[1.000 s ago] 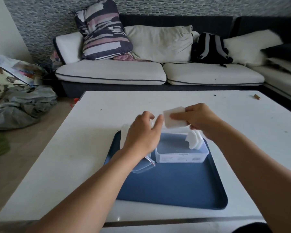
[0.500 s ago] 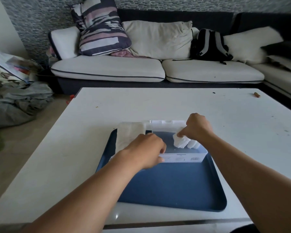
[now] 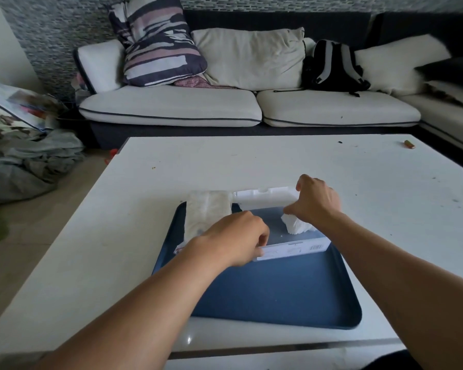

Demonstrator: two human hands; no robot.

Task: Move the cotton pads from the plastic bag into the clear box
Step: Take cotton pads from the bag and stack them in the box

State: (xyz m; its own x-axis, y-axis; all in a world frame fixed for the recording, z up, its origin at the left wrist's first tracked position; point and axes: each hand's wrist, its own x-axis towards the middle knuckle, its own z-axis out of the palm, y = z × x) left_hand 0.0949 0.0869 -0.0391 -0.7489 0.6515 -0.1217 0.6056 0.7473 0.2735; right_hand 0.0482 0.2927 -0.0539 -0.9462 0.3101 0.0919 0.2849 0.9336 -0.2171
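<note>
Fingers (image 3: 262,240) of left hand (image 3: 235,237) curled, gripping near-left corner of clear rectangular plastic box (image 3: 292,248); right hand (image 3: 316,202) fingers loosely curled above white cotton pads (image 3: 296,225) inside box; crinkled plastic bag (image 3: 207,212) beside, on blue tray (image 3: 278,295).

Dim, soft daylight falls evenly on the white table (image 3: 251,161); shadows on it are faint; its near edge shows slight glare; straight lines bow toward the frame's corners.

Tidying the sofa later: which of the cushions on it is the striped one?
The striped cushion leaning at the sofa's left end, with dark, pink and white bands. The cream cushion beside it and the white cushion further right are plain.
</note>
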